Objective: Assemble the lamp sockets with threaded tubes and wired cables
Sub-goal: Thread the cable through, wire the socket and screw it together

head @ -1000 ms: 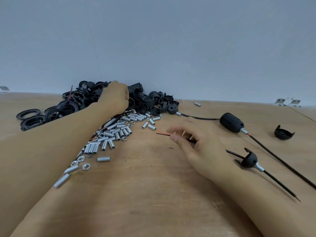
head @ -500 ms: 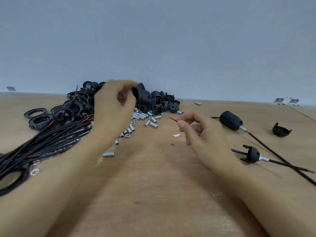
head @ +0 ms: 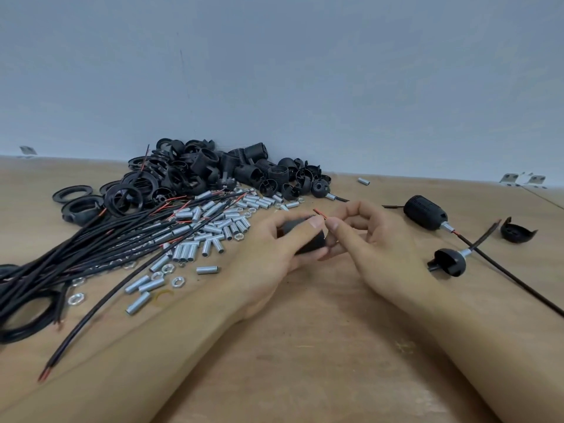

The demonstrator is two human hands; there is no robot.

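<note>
The left hand (head: 274,248) lies low over the middle of the wooden surface (head: 305,361), with its fingers and thumb curled round a black lamp socket (head: 308,241). The socket lies on its side in that hand. The right hand (head: 375,248) is just beside it, touching it. Its thumb and first finger pinch a thin red wire (head: 319,212) that pokes up right above the socket. The other fingers of the right hand are bent in a loose ring. Both forearms reach in from the near edge and rest low on the surface.

Just left of the hands lies a heap of small silver tubes (head: 210,230) with a few silver nuts (head: 177,281) near them. Further left, a bundle of long black cables (head: 91,254) with red tips runs across the surface. Far back by the grey wall (head: 305,71) sits a pile of black socket parts and rings (head: 213,175).

To the right, a finished socket (head: 425,212) on a cable lies well apart from the hands. Nearer is a round black cap (head: 450,261) on a cable, and far right a loose black cap (head: 518,233).
</note>
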